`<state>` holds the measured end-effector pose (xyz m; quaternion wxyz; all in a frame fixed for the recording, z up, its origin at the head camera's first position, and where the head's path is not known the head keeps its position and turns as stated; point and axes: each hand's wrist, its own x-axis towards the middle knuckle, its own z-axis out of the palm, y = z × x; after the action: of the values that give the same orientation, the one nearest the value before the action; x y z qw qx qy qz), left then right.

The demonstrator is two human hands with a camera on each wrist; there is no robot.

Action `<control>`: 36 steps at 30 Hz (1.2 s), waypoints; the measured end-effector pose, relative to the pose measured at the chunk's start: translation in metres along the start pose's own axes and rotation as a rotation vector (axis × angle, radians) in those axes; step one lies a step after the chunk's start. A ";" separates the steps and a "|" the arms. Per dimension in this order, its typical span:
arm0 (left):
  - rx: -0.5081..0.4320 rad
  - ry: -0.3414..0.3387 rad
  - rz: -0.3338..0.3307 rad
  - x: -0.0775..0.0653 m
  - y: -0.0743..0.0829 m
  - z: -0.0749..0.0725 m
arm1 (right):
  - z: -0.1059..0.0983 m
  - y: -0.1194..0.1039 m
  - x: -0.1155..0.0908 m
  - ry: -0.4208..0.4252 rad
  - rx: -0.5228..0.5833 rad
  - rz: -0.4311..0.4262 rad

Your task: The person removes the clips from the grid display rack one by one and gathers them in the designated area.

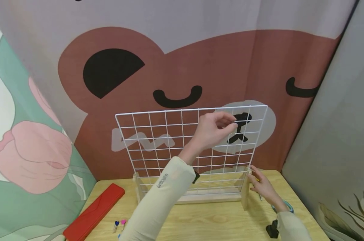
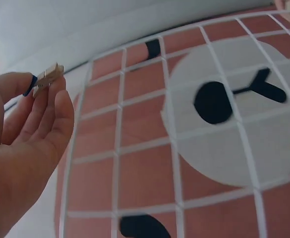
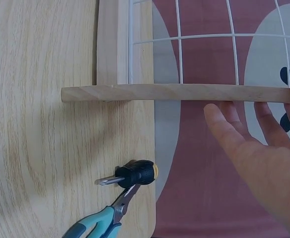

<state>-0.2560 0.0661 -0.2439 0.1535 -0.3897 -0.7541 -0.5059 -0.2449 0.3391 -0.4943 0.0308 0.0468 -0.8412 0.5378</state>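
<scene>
A white wire grid panel (image 1: 182, 134) stands upright in a wooden stand (image 1: 206, 199). My left hand (image 1: 213, 130) is raised before the grid's upper right part. In the left wrist view, its thumb and fingertips pinch a small wooden clothespin (image 2: 49, 75) with a dark blue piece (image 2: 31, 85) at the thumb side. At the stand's right end, my right hand (image 1: 261, 185) holds the top of the wooden upright (image 3: 184, 92). One fingertip lies over the upright's end in the right wrist view, while the other fingers are along its outer side.
A red case (image 1: 94, 211) lies at the table's left. Near it are small clothespins with a blue heart (image 1: 117, 223) and a pink heart (image 1: 123, 221). Beyond the right upright lie a stubby screwdriver (image 3: 135, 172) and teal-handled pliers (image 3: 103, 218). Patterned curtains hang behind the table.
</scene>
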 end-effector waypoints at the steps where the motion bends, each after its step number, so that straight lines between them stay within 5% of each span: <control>1: -0.003 -0.006 -0.002 -0.004 -0.003 -0.002 | 0.000 0.000 0.000 0.000 0.001 0.003; 16: -0.110 0.002 -0.147 -0.080 -0.050 -0.028 | -0.004 0.000 -0.001 -0.023 0.010 0.033; 24: -0.082 0.022 -0.252 -0.131 -0.080 -0.043 | -0.004 -0.001 -0.001 -0.031 0.018 0.036; 34: -0.101 0.140 -0.352 -0.186 -0.104 -0.059 | -0.011 -0.001 -0.001 -0.034 0.010 0.025; 36: -0.126 0.168 -0.359 -0.197 -0.120 -0.061 | -0.010 -0.001 -0.001 -0.037 0.015 0.031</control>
<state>-0.2266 -0.0949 -0.4176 0.0985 -0.2145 -0.7628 -0.6020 -0.2437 0.3478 -0.4892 0.0065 0.0440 -0.8381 0.5437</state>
